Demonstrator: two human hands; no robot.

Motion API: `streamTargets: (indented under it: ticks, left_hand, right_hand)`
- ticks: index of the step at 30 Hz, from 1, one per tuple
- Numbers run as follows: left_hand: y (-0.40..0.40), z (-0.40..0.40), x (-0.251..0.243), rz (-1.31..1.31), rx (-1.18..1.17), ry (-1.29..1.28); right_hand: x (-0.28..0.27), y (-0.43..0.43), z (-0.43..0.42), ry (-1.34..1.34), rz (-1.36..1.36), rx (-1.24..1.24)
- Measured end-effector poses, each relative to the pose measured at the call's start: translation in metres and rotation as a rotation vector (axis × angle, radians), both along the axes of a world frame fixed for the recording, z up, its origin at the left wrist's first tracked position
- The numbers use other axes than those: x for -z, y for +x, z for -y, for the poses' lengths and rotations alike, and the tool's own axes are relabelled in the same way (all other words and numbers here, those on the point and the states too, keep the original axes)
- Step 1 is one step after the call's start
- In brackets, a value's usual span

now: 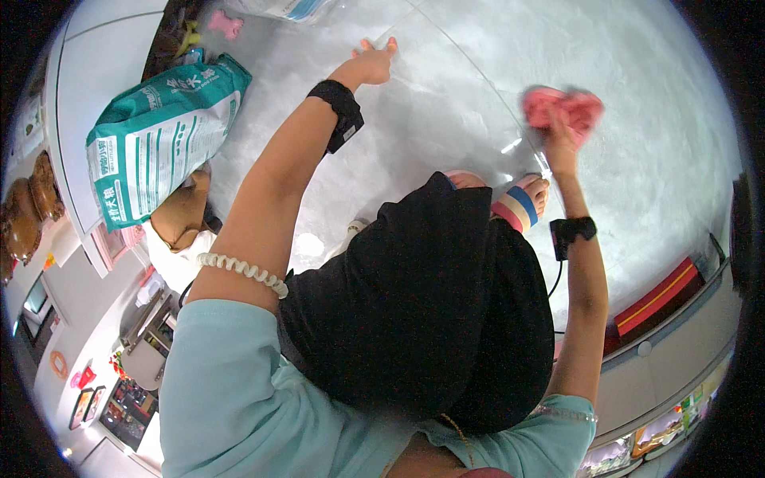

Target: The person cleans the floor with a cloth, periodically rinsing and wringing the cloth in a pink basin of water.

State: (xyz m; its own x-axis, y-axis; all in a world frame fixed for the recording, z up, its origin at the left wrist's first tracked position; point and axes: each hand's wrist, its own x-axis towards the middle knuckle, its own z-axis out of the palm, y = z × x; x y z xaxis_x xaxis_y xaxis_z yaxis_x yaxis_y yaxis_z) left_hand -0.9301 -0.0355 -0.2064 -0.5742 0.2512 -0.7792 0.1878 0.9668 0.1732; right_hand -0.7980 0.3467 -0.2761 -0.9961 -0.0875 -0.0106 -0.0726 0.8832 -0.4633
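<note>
My right hand (560, 140) is shut on a crumpled pink cloth (583, 110) against the glossy pale grey tiled floor (454, 113). The cloth and fingers look blurred. To the left, my left hand (373, 64) is held low over the floor with its fingers apart and nothing in it; whether the fingertips touch the tile I cannot tell. A thin tile joint runs between the two hands. Below them are my feet in striped slippers (517, 207), the right one close to my right wrist.
A tall teal and white printed bag (167, 140) stands at the left by a white cabinet (107, 54). Beyond it lies a pink bone-shaped object (226, 24). Some clear plastic (299, 9) is at the top edge. At right, a red box (654, 297) stands by a grey cabinet (669, 364).
</note>
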Motion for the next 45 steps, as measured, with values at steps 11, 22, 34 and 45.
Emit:
streamTargets:
  ticks: [11,22,34,45]
  left_hand:
    - [0.010,0.012,0.034,-0.186,0.132,-0.072]
    - [0.002,0.004,0.028,-0.049,-0.029,-0.126]
    - [-0.015,0.037,-0.003,-0.123,-0.191,0.438]
    - [-0.016,0.049,-0.025,-0.339,-0.466,0.422]
  right_hand:
    - [-0.040,-0.021,0.128,-0.813,0.023,-0.485]
    - [-0.012,0.047,-0.096,-0.087,0.079,0.331]
    - [-0.008,-0.081,0.091,-0.138,-0.007,0.068]
    - [0.020,-0.239,0.105,-0.590,0.071,-0.261]
